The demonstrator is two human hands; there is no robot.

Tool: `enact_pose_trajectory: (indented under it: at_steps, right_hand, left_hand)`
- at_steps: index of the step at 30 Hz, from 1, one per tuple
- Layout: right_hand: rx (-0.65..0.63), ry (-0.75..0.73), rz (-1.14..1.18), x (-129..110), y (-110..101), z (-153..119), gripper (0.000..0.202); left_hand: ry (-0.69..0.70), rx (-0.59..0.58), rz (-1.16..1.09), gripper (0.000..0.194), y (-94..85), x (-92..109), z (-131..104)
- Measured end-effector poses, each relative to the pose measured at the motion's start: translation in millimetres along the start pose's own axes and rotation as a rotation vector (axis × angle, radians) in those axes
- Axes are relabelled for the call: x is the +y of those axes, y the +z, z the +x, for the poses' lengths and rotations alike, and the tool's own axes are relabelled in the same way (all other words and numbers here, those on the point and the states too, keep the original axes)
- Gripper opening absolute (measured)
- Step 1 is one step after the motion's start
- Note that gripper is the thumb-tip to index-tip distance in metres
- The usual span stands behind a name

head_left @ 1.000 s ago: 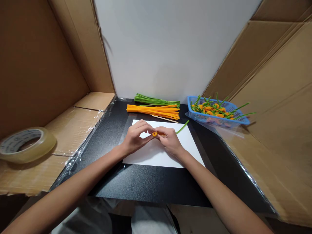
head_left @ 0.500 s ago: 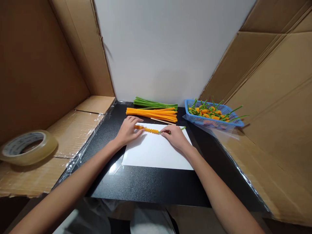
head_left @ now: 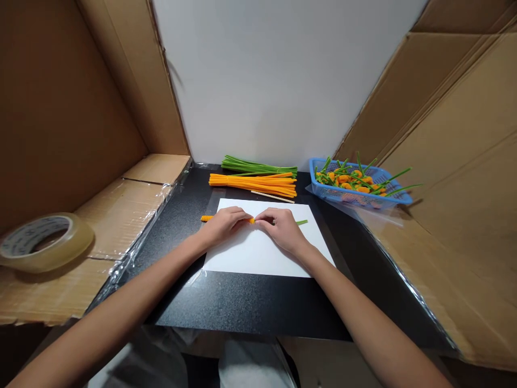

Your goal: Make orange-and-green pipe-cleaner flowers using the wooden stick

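Coiled orange pipe cleaner (head_left: 207, 219) lies left to right across the white paper (head_left: 262, 256)'s left edge, clamped in your left hand (head_left: 226, 224), its inner end just beside your right hand (head_left: 284, 229), which pinches the green pipe cleaner (head_left: 301, 222) roughly in line.

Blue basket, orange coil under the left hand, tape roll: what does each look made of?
Blue basket: likely moulded plastic, from its evenly coloured, perforated walls.
Orange coil under the left hand: probably fuzzy chenille stem, given its soft matte look; any wire core is hidden.
Tape roll: apparently glossy plastic film, judging by its yellowish translucence.
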State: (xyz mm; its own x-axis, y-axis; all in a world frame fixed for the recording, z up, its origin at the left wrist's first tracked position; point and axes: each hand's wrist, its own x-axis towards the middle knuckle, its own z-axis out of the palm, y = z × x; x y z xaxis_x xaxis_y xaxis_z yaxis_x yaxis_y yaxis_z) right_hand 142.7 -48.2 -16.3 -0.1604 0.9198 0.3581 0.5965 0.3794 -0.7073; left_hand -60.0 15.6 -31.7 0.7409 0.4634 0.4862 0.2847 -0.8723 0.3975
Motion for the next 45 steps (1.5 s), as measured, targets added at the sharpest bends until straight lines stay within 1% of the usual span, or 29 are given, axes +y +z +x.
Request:
enact_pose_trajectory:
  at_steps: [4,7,9,14,17,19,22,26,28,33,39,42,45]
  right_hand:
    - [0.004,0.047,0.023,0.6,0.0,1.0,0.01]
    - [-0.044,0.055,-0.04,6.2,-8.7,3.1,0.01]
    - [-0.057,0.043,-0.062,10.0,-13.9,3.9,0.013]
    - [-0.114,0.023,-0.013,9.8,-13.2,2.6,0.018]
    - [-0.146,0.018,-0.045,5.8,-13.3,2.4,0.018]
    - [-0.153,0.023,-0.071,4.9,-16.7,3.2,0.02]
    - [-0.137,0.057,-0.102,7.7,-22.9,4.7,0.024]
    - [-0.114,0.108,-0.105,15.7,-23.3,5.8,0.016]
    - [-0.106,0.101,-0.111,19.4,-20.0,5.6,0.012]
    - [-0.025,0.067,-0.097,26.2,-12.8,5.0,0.011]
    - [-0.011,0.041,-0.011,31.6,-11.0,5.6,0.01]
    - [-0.017,0.076,0.035,32.7,-10.1,6.2,0.009]
    - [-0.017,0.146,0.08,32.4,-10.1,6.9,0.008]
  left_hand:
    - [-0.01,0.021,0.009,0.023,0.0,-2.6,0.2]
    - [-0.034,0.079,0.036,0.02,-1.2,-9.6,-0.3]
    - [-0.045,0.099,0.059,0.019,-1.5,-12.5,-0.9]
    - [-0.035,0.056,0.066,0.02,0.0,-9.6,-1.6]
    - [-0.053,0.041,0.06,0.02,-1.8,-9.6,-1.1]
    - [-0.059,0.015,0.056,0.021,-5.6,-13.0,-0.7]
    - [-0.087,-0.002,0.091,0.034,-12.9,-21.9,-0.5]
    - [-0.127,0.008,0.128,0.013,-16.7,-30.9,-1.1]
    - [-0.126,0.016,0.108,0.01,-15.2,-30.9,-1.4]
    - [-0.116,0.033,0.052,0.009,-11.9,-24.5,-1.2]
    - [-0.113,0.039,0.046,0.009,-11.4,-24.1,-0.4]
    - [-0.111,0.05,0.029,0.009,-11.6,-24.2,-0.5]
    - [-0.117,0.077,0.002,0.009,-12.3,-23.4,-1.2]
